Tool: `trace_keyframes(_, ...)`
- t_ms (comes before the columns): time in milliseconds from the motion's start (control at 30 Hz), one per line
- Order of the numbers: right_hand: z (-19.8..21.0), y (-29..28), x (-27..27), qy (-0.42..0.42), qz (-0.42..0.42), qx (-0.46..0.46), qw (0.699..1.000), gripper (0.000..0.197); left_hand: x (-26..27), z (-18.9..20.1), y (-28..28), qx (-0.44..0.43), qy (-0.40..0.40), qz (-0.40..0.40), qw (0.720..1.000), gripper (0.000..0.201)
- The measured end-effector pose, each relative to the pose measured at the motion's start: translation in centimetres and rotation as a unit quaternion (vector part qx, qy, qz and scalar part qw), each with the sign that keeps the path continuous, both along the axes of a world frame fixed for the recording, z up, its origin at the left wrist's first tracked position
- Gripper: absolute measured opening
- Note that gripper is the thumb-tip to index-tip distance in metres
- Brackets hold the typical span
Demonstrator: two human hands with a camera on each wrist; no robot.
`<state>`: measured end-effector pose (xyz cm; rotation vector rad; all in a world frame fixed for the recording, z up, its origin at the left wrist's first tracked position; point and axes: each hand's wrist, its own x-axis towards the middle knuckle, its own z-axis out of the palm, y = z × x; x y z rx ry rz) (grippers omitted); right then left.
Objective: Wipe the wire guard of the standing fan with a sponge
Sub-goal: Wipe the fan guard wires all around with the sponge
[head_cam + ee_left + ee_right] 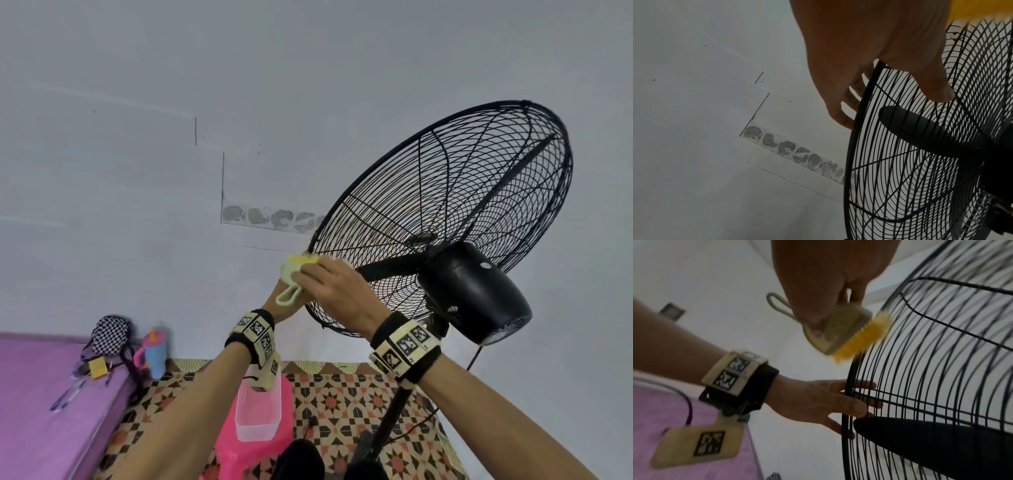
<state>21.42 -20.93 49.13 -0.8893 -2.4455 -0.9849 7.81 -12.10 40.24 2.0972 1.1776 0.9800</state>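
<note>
Right hand [830,288] grips the sponge [849,335] by its pale backing, yellow face pressed against the wire guard [445,219] at its left rim, just above where the left hand [824,402] steadies that rim with thumb on the near side and fingers [869,383] hooked over the wires. To wipe well, I would keep the yellow face flat across several wires, stroke along the curve of the rim, not across it, and keep the left-hand brace close below so the fan head does not swing. Light pressure should do; the wires look thin and may flex. Hard to make out: the sponge is motion-blurred in the right wrist view, and its yellow part looks almost bristled. The head view hides most of the left hand behind the right. Dust on the wires cannot be judged. The fan's foot is cut off.
</note>
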Motion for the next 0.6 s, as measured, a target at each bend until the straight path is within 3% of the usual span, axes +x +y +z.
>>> trace_keyframes(67, 1.3, -0.2, 0.4, 0.074, -0.013, 0.07, 0.995, 0.038, -1.2, -0.2, 0.4, -0.015, -0.157, -0.033, 0.987, 0.043)
trace_keyframes(133, 1.8, -0.2, 1.1, 0.133, -0.035, 0.124, 0.983, 0.039, -0.1, 1.3, -0.3, -0.024, -0.209, -0.06, 0.976, 0.07)
trace_keyframes(167, 1.4, 0.0, 1.4, 0.124, -0.037, 0.135, 0.982, 0.039, 0.9, 1.3, -0.7, -0.021, -0.191, -0.067, 0.979, 0.064)
trace_keyframes(200, 0.4, 0.1, 1.6, 0.089, -0.03, 0.124, 0.988, 0.038, 2.2, 1.3, -1.2, -0.01, -0.178, -0.023, 0.984, 0.046)
trace_keyframes(267, -2.2, 0.3, 1.5, -0.026, -0.014, 0.066, 0.997, 0.035, 3.3, 1.1, -1.5, 0.076, -0.114, 0.137, 0.981, 0.026)
trace_keyframes(333, -3.0, 0.2, 1.4, -0.083, -0.004, 0.016, 0.996, 0.034, 4.0, 0.5, -1.6, 0.041, -0.136, 0.077, 0.987, 0.029)
trace_keyframes(400, -1.2, 0.0, 1.4, -0.018, 0.016, 0.034, 0.999, 0.035, 3.7, 1.3, -2.5, 0.037, -0.147, 0.12, 0.981, 0.033)
trace_keyframes(467, 1.2, -0.2, 1.8, 0.08, 0.005, 0.105, 0.991, 0.038, 1.7, 0.9, -1.2, -0.019, -0.244, -0.021, 0.969, 0.067)
trace_keyframes(500, 1.8, -0.1, 2.1, 0.108, -0.007, 0.131, 0.985, 0.039, 0.8, 0.6, -0.6, -0.047, -0.253, -0.065, 0.964, 0.079)
trace_keyframes(533, 1.8, 0.0, 2.4, 0.111, -0.014, 0.142, 0.983, 0.039, 0.2, 0.5, -0.5, -0.051, -0.256, -0.071, 0.963, 0.08)
trace_keyframes(600, -0.3, 0.5, 2.5, 0.03, -0.001, 0.108, 0.994, 0.037, 0.0, 0.0, 0.1, -0.05, -0.234, -0.073, 0.968, 0.059)
